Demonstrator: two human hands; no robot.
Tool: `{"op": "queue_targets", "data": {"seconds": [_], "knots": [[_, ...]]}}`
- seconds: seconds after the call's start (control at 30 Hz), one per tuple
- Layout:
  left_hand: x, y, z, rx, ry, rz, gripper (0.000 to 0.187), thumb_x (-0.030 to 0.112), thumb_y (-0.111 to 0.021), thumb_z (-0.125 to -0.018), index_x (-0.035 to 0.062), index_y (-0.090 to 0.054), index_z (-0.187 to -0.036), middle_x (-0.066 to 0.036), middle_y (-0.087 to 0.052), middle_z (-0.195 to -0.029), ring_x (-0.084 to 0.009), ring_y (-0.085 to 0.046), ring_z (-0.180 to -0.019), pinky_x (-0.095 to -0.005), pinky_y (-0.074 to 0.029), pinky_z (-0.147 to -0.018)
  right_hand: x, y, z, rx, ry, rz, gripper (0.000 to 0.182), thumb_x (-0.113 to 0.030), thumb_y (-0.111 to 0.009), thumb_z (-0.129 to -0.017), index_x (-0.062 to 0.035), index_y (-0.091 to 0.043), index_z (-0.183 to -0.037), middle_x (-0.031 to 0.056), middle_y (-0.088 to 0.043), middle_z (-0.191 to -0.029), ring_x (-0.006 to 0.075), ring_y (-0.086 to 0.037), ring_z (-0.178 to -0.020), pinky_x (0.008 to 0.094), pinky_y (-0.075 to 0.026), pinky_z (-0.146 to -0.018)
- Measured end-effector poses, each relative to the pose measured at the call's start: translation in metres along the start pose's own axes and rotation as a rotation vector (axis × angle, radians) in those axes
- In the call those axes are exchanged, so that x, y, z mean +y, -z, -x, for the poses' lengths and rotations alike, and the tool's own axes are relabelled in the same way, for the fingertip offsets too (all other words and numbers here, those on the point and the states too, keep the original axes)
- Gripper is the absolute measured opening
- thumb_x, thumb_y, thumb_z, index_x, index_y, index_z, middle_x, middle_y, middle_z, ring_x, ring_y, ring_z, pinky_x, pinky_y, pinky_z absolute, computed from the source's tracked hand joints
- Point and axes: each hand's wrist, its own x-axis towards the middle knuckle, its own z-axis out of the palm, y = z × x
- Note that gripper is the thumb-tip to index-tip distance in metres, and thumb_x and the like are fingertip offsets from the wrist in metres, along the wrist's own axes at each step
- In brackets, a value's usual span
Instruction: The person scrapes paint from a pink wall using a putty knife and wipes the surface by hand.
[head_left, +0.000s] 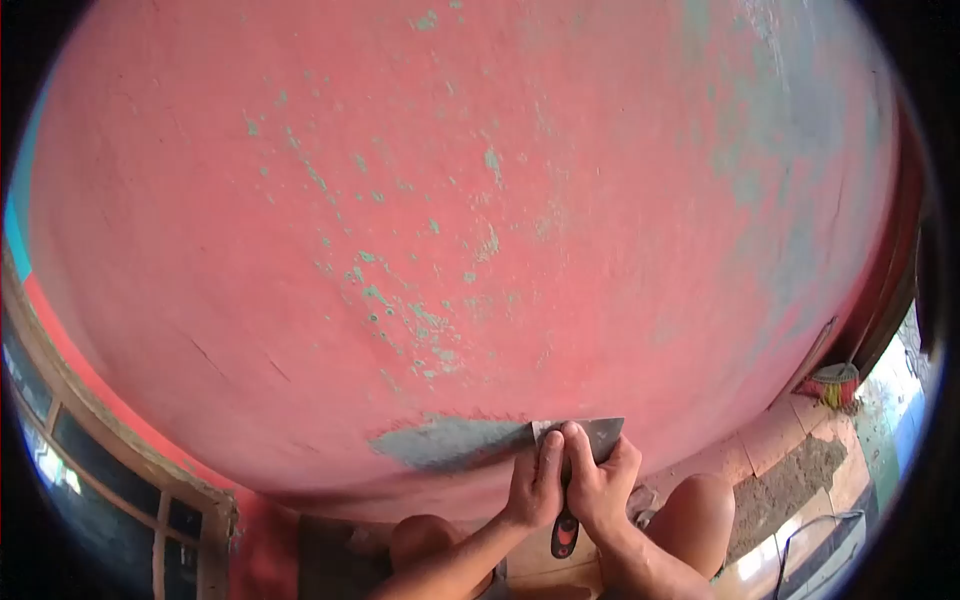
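Note:
Both my hands are closed on one paint scraper (602,432), its wide metal blade laid against the red wall (250,200) low down. My left hand (536,482) grips it from the left, the thumb pointing up along the blade. From the right my right hand (602,482) wraps round it, thumb also on the blade. The black and red handle end sticks out below between my wrists. Left of the blade lies a bare grey patch (440,442) with a ragged upper edge. Small green flecks (425,325) show through the red paint above it.
A broom (834,382) leans at the wall's right end. Tiled floor with a patch of grey rubble (790,485) lies at the lower right, near a thin black cable (785,560). A wood-framed window (105,455) is at the lower left. My bent knees flank my arms.

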Motion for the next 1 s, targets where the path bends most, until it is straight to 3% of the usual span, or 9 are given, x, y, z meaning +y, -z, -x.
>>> {"op": "queue_targets", "data": {"seconds": [0.1,0.13,0.2,0.33,0.43,0.57,0.77,0.93,1.0], "knots": [[0.009,-0.023,0.032,0.036,-0.015,-0.033,0.038,0.028,-0.037,-0.110,0.0029,-0.055,-0.088,0.004,-0.050,-0.079,-0.0044,-0.045,-0.076,-0.0251,-0.039,-0.062,-0.013,0.027,0.018,-0.024,-0.014,0.103,0.022,-0.016,-0.070,-0.091,0.0059,-0.069,-0.088,0.0041,-0.069,-0.073,0.0061,-0.058,-0.069,0.0248,-0.049,-0.061],[0.030,-0.048,0.089,0.075,0.115,-0.113,0.038,0.028,-0.037,-0.110,0.0028,-0.056,-0.089,0.004,-0.051,-0.080,-0.0043,-0.045,-0.077,-0.0250,-0.039,-0.062,-0.038,0.062,0.056,-0.024,-0.160,0.240,0.021,-0.015,-0.070,-0.091,0.0059,-0.069,-0.087,0.0039,-0.069,-0.073,0.0062,-0.058,-0.068,0.0249,-0.049,-0.061],[0.031,-0.052,0.105,0.068,0.297,0.151,0.038,0.028,-0.036,-0.110,0.0028,-0.055,-0.089,0.005,-0.051,-0.082,-0.0035,-0.046,-0.079,-0.0242,-0.039,-0.063,-0.048,0.065,0.065,0.001,-0.231,0.288,0.022,-0.015,-0.070,-0.091,0.0063,-0.068,-0.085,0.0037,-0.068,-0.070,0.0063,-0.058,-0.068,0.0253,-0.049,-0.060],[0.014,-0.021,0.060,0.007,0.198,0.131,0.037,0.029,-0.037,-0.110,0.0033,-0.053,-0.089,0.005,-0.050,-0.080,-0.0037,-0.047,-0.080,-0.0243,-0.040,-0.064,-0.025,0.030,0.039,0.023,-0.088,0.225,0.024,-0.017,-0.070,-0.090,0.0069,-0.068,-0.085,0.0055,-0.067,-0.068,0.0067,-0.058,-0.066,0.0263,-0.049,-0.060],[0.027,-0.025,0.054,0.097,0.218,0.128,0.037,0.028,-0.035,-0.110,0.0027,-0.052,-0.089,0.004,-0.052,-0.079,-0.0041,-0.048,-0.079,-0.0251,-0.041,-0.064,-0.026,0.030,0.031,-0.066,-0.134,0.234,0.024,-0.016,-0.070,-0.090,0.0068,-0.068,-0.086,0.0054,-0.067,-0.068,0.0069,-0.059,-0.067,0.0264,-0.049,-0.060],[0.022,-0.023,0.051,0.045,0.122,0.010,0.037,0.026,-0.033,-0.110,0.0027,-0.052,-0.089,0.003,-0.053,-0.082,-0.0055,-0.049,-0.079,-0.0264,-0.042,-0.063,-0.004,0.028,0.041,0.050,-0.080,0.096,0.021,-0.014,-0.069,-0.091,0.0055,-0.067,-0.083,0.0017,-0.065,-0.069,0.0054,-0.055,-0.066,0.0259,-0.046,-0.058],[0.021,-0.023,0.054,0.081,0.085,-0.113,0.038,0.027,-0.034,-0.110,0.0027,-0.051,-0.086,0.003,-0.049,-0.076,-0.0050,-0.046,-0.075,-0.0261,-0.040,-0.061,-0.022,0.029,0.035,-0.030,-0.127,0.168,0.023,-0.016,-0.071,-0.089,0.0068,-0.069,-0.086,0.0067,-0.069,-0.068,0.0064,-0.058,-0.065,0.0271,-0.049,-0.059],[0.021,-0.022,0.051,0.103,0.158,0.101,0.043,0.032,-0.037,-0.110,0.0040,-0.050,-0.080,0.006,-0.044,-0.071,-0.0038,-0.041,-0.071,-0.0256,-0.036,-0.058,-0.025,0.026,0.030,-0.034,-0.125,0.188,0.021,-0.015,-0.070,-0.091,0.0057,-0.069,-0.087,0.0061,-0.070,-0.071,0.0068,-0.060,-0.068,0.0264,-0.050,-0.061],[0.013,-0.016,0.064,0.047,0.255,-0.073,0.041,0.033,-0.033,-0.110,0.0013,-0.055,-0.096,-0.001,-0.054,-0.087,-0.0089,-0.049,-0.085,-0.0282,-0.043,-0.071,-0.022,0.029,0.032,-0.064,-0.106,0.204,0.021,-0.015,-0.070,-0.091,0.0055,-0.070,-0.087,0.0055,-0.070,-0.073,0.0070,-0.060,-0.068,0.0263,-0.050,-0.061]]}}
